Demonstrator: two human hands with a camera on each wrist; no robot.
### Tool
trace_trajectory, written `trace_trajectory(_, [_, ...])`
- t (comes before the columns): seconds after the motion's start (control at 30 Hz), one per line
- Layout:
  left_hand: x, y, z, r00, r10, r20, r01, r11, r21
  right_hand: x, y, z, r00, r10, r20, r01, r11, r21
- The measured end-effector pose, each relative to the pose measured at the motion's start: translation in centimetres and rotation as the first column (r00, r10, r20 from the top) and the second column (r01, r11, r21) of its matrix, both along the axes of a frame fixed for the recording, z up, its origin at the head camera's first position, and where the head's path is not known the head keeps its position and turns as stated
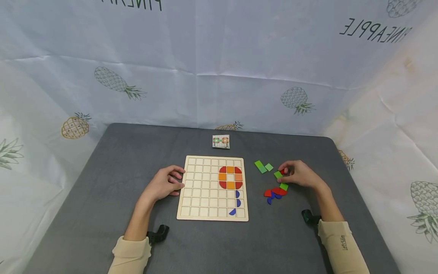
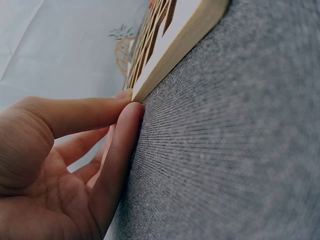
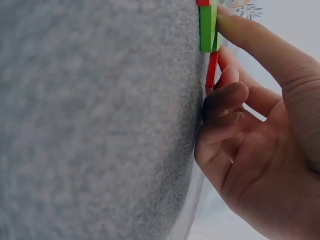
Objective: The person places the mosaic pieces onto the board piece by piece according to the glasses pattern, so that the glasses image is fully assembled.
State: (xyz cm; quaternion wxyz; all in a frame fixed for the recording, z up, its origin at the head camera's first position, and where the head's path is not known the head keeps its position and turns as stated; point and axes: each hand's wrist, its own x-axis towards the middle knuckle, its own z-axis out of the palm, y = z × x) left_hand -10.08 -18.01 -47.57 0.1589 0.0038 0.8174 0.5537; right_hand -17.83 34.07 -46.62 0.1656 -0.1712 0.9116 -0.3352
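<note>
A wooden grid board (image 1: 195, 190) lies on the table, holding red, orange and blue pieces at its right side. My left hand (image 1: 167, 182) is at the board's left edge. In the left wrist view, the thumb (image 2: 95, 112) and a finger touch the board's corner edge (image 2: 175, 55). To the right of the board, my right hand (image 1: 297, 174) pinches a green square piece (image 1: 278, 174) between thumb and forefinger, low over the table. A red piece (image 3: 212, 70) shows close under those fingers, and another green piece (image 1: 284, 186) lies beside the thumb.
Several red pieces (image 1: 268, 193) and blue pieces (image 1: 269, 201) lie in a loose pile nearer me. Light green pieces (image 1: 260, 166) sit beyond, toward the board. A small stack of pattern cards (image 1: 221, 141) rests behind the board. A pineapple-print cloth (image 1: 205, 99) hangs behind the table.
</note>
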Motion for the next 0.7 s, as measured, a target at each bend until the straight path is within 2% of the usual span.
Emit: trace_trajectory(0.7, [0.13,0.07,0.04,1.0,0.004,0.004,-0.004,1.0,-0.002,0.1,0.09,0.01,0.999,0.037,-0.019,-0.037,0.999,-0.011])
